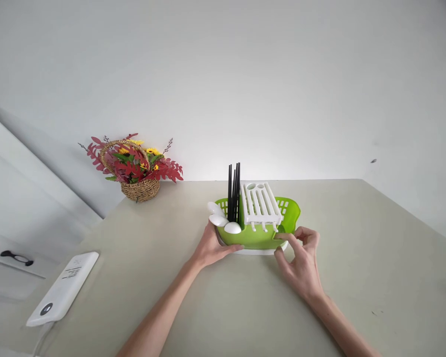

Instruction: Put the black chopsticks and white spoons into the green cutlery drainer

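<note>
A green utensil holder with latticed sides stands on the table upon a white base tray. Black chopsticks rise from its left part, beside several white spoons with bowls up. A white slotted rack with small hooks along its front covers the middle. My left hand wraps the left end, thumb along the lower front, its other fingers partly hidden. At the right end, my right hand has its fingers bent over the low front rim, with the thumb below, outside the wall.
A wicker basket of artificial red leaves and yellow flowers stands at the table's back left. A white power strip with a cord lies at the left edge. White cabinet drawers adjoin the left side; a wall rises behind the table.
</note>
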`<state>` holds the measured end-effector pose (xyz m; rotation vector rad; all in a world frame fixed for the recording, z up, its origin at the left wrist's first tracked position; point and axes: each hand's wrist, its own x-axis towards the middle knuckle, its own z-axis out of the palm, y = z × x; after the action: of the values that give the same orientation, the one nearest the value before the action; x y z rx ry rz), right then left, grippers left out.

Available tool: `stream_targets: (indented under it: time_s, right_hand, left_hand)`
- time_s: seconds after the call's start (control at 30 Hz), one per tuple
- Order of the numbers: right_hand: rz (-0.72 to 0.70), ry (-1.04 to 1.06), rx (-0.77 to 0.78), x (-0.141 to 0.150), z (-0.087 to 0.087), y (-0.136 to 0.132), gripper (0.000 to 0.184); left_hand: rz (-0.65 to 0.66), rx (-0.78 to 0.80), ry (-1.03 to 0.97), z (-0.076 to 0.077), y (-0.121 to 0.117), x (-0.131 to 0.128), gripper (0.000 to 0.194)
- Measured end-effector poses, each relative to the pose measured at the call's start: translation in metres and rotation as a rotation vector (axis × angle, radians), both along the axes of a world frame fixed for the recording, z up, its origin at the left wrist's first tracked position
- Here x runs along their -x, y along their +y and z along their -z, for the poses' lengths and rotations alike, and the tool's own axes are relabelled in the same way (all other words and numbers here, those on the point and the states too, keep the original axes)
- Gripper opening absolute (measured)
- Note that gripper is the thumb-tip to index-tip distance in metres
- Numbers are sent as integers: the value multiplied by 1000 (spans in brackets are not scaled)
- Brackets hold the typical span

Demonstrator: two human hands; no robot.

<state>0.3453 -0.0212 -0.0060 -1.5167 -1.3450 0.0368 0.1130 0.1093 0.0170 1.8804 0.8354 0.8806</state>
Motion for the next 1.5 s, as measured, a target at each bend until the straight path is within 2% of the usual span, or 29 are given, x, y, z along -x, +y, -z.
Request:
stream_targets:
  time_s: [0.1, 0.17, 0.27, 0.37, 0.47, 0.6, 0.7, 0.8, 0.9, 1.0, 1.07, 1.2, 1.4, 1.5]
  right_hand:
    - [65, 53, -46, -3, -4, 1, 36]
    - [113, 83, -102, -6, -5, 3, 43]
    - [161, 156, -130, -13, -2, 8, 42]
    - [197, 293, -71, -21, 4, 13, 40]
    - [222, 426, -10, -28, 10, 17, 37]
    - [230, 497, 21, -36, 16, 20, 36]
    - [231, 548, 42, -40, 20, 21, 36]
    - [227, 571, 49, -41, 23, 20, 37]
    - [208, 567, 50, -40, 23, 19, 37]
    - [195, 561, 51, -39, 23, 19, 37]
    - [189, 562, 54, -38, 23, 19, 37]
    - [174, 566, 53, -38, 23, 20, 38]
    - [164, 570, 50, -38, 24, 21, 35]
    - [154, 569, 45, -38, 25, 22, 35]
  left_hand:
    - [-10, -68, 56, 3, 2, 4, 103]
    - [-4, -74, 40, 5, 3, 8, 114]
    - [10, -98, -116, 7, 7, 13, 124]
    - [-137, -82, -393, 3, 17, 14, 97]
    - [-323, 106, -622, -13, 33, 14, 69]
    - [-295, 432, -797, -52, 60, 18, 60]
    - [-231, 535, -736, -85, 75, 14, 54]
    - [-158, 546, -601, -113, 84, -1, 54]
    - [-102, 540, -482, -133, 87, -22, 61]
    - [-57, 556, -406, -148, 88, -42, 74]
    - [-17, 541, -364, -154, 88, -53, 77]
    - [36, 477, -286, -158, 90, -70, 73]
    - [106, 471, -173, -152, 92, -87, 55]
    - [77, 474, -118, -147, 91, -90, 48]
